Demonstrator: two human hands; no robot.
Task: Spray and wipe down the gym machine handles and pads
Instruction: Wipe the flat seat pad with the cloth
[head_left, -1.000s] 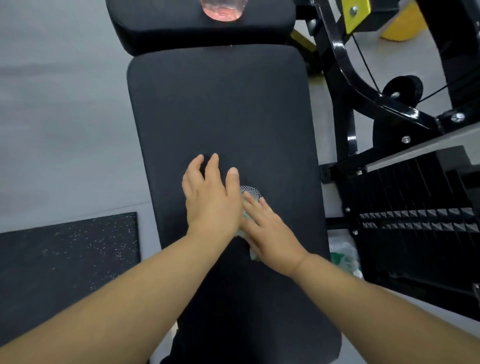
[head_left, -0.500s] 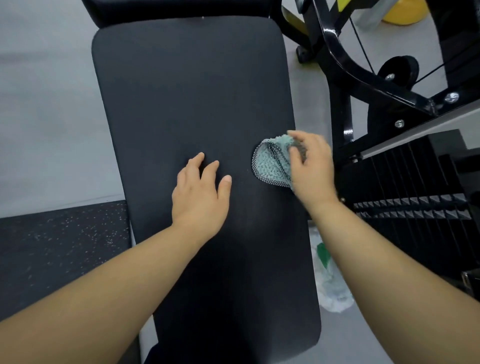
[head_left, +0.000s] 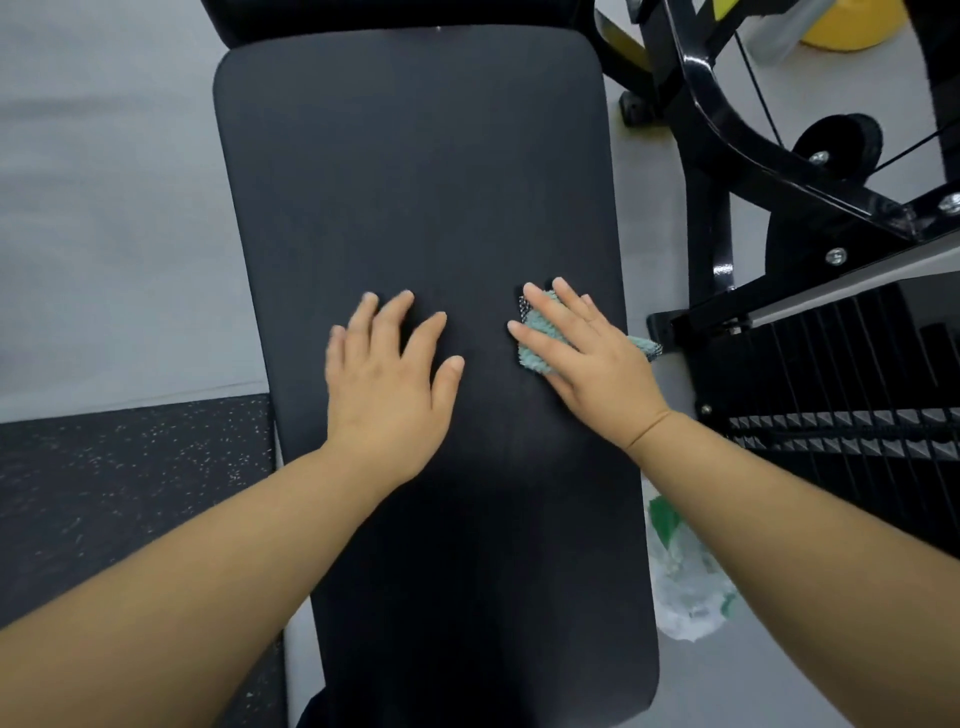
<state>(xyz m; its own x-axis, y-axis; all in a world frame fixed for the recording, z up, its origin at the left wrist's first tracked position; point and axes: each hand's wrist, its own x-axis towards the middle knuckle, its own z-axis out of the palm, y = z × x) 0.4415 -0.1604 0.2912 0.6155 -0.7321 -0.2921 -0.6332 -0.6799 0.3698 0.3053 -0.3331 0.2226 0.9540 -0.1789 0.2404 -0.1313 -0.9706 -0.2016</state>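
A long black bench pad (head_left: 415, 171) runs from the top of the head view toward me. My left hand (head_left: 389, 384) lies flat on its middle with the fingers spread and nothing under it. My right hand (head_left: 582, 353) presses a teal cloth (head_left: 535, 358) flat onto the pad near its right edge. Most of the cloth is hidden beneath the palm; a corner sticks out past the pad's edge by the wrist.
The black machine frame (head_left: 727, 140) and weight stack (head_left: 852, 415) stand close on the right. A crumpled clear plastic bag (head_left: 680, 587) lies on the grey floor beside the pad. A dark speckled rubber mat (head_left: 119, 493) covers the floor at lower left. A yellow object (head_left: 852, 26) sits at top right.
My right hand has spread flat over the cloth and slid it slightly down the pad, after carrying it out from the middle to the right edge. My left hand stays on the pad.
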